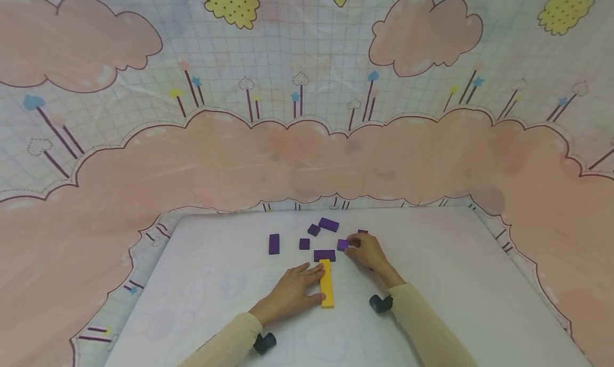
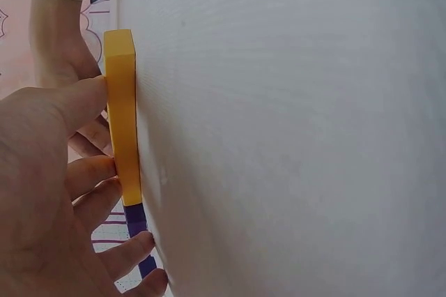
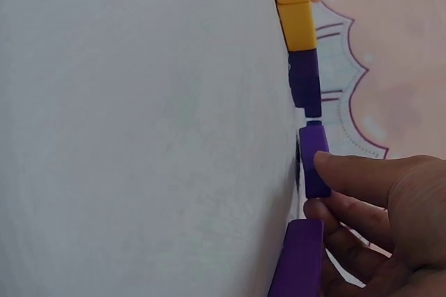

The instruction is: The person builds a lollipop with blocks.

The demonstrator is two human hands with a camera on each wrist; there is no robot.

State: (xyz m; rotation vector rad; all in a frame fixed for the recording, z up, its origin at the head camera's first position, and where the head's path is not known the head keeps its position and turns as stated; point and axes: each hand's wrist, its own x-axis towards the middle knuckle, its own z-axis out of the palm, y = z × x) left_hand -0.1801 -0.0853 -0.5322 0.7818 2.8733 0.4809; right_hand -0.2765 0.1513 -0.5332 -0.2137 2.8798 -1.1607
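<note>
A yellow bar (image 1: pixel 326 284) lies lengthwise on the white table, its far end against a purple bar (image 1: pixel 324 255) set crosswise. A seam across the yellow shows in the right wrist view. My left hand (image 1: pixel 293 293) rests along the yellow bar's left side, thumb and fingertips touching it, fingers spread and fairly straight. Farther right, my right hand (image 1: pixel 368 251) pinches a small purple block (image 3: pixel 316 162) between thumb and fingers. It appears close to the tabletop. Another purple block (image 3: pixel 300 259) stands near those fingers in the right wrist view.
Left of the right hand lie a purple cube (image 1: pixel 304 244), a second, turned cube (image 1: pixel 314 229) and a slanted purple bar (image 1: pixel 329 225). One more purple bar (image 1: pixel 274 244) is farther left. Behind the right hand, a purple piece (image 1: pixel 363 231) is partly hidden. A patterned cloth (image 1: pixel 307 164) surrounds the table.
</note>
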